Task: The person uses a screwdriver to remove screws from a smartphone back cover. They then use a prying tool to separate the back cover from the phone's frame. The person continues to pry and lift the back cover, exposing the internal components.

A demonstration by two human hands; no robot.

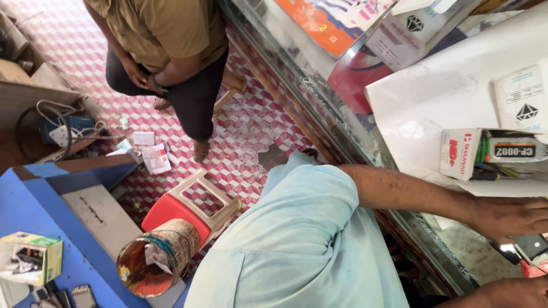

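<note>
Work appears barely begun: one hand (508, 217) lies flat, fingers spread and empty, on the glass tabletop (456, 251) beside a phone (531, 246); the other hand's (516, 292) fingers cannot be told.

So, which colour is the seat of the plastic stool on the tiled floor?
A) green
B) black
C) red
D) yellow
C: the stool shows a red seat in a beige frame, standing on the pink-and-white tiled floor beside the blue table.

We wear a loose pale blue shirt (302, 245) with short sleeves; our forearms are bare, and no rings or watch show on either hand (508, 215).
</note>
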